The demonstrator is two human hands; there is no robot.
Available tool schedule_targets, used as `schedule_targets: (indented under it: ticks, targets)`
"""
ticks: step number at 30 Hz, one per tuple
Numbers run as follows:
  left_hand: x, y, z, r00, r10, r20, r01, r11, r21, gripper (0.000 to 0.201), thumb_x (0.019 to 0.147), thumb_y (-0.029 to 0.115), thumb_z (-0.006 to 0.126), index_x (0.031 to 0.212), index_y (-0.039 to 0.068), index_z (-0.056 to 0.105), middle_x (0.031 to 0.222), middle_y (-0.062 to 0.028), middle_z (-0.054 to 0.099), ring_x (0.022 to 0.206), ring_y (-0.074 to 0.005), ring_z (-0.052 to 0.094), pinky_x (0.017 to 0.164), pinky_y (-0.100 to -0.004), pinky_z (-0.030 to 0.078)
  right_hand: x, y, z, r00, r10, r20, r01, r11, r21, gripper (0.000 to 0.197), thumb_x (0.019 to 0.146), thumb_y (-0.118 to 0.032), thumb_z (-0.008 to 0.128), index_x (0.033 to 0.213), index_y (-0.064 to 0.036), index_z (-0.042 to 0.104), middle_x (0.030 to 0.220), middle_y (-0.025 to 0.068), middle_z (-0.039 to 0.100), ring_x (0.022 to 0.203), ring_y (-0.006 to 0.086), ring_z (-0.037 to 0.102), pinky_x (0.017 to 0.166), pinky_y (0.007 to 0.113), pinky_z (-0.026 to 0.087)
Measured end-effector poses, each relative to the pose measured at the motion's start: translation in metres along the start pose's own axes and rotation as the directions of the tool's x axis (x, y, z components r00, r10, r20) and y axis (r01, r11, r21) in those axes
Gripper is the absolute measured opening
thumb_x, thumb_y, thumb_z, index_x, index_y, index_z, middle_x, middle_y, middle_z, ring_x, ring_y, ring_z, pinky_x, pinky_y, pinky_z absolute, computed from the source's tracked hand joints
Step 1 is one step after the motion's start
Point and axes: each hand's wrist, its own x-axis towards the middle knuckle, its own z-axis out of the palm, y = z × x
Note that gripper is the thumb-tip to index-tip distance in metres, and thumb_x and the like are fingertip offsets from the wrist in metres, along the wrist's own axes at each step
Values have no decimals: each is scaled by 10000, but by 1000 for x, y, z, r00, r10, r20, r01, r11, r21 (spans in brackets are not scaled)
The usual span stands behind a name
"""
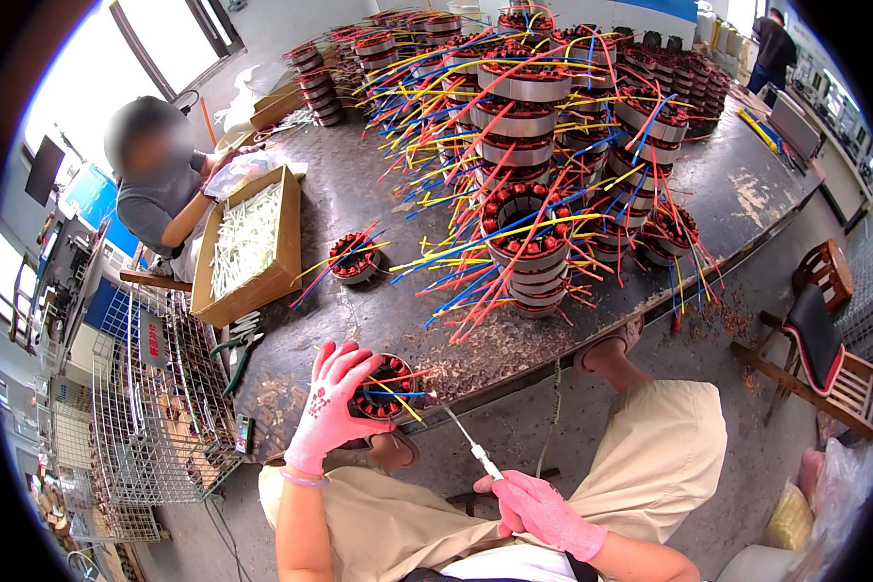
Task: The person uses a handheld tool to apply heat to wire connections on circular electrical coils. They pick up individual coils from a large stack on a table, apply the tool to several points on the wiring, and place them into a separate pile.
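My left hand (334,404), in a pink glove, grips the side of a motor stator (394,370) with dark red copper windings at the table's near edge. Red, blue and yellow lead wires (409,394) stick out of it to the right. A slim soldering iron (479,453), with a white grip and a thin metal shaft, is held in my gloved right hand (543,511). The iron's tip is at the ends of the red and blue wires, with a small bright orange spot there. Whether it touches them I cannot tell.
Tall stacks of wired stators (526,126) crowd the table's middle and back. A single stator (354,259) lies left of them. A cardboard box (287,254) holds white sleeves, with pliers (239,361) nearby. A co-worker (161,184) sits at the left; a wooden chair (815,335) stands right.
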Motion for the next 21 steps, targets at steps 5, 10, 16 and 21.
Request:
schedule_targets:
  ticks: [5,10,16,21]
  targets:
    - [0,0,0,1000,-2,1,2,1000,-2,913,508,350,915,1319,91,585,1326,-109,571,1344,-350,446,1201,-546,215,0,-2,0,1000,-5,-5,5,1000,-13,369,1061,-245,418,1241,25,592,642,0,446,567,80,442,599,259,481]
    - [1,1,0,1000,0,-3,0,1000,1,916,502,349,917,1319,94,590,1325,-111,568,1346,-354,441,1200,-545,218,2,5,-2,1000,5,2,-5,998,56,365,1056,-246,425,1238,23,593,640,2,455,562,77,444,597,256,479]
    - [-1,4,-3,997,-69,17,68,998,13,923,504,337,916,1340,125,585,1348,-111,532,1374,-365,400,1204,-549,207,1,1,-1,999,-8,-33,8,1000,5,358,1065,-238,441,1246,42,575,593,-16,433,534,73,409,609,275,500]
    - [2,-2,-4,997,23,72,-21,1000,-23,956,486,368,913,1351,132,581,1344,-104,526,1371,-370,393,1212,-551,182,0,4,-3,1000,-10,-26,11,999,44,353,1065,-232,445,1245,46,567,592,-20,424,531,74,406,618,275,501]
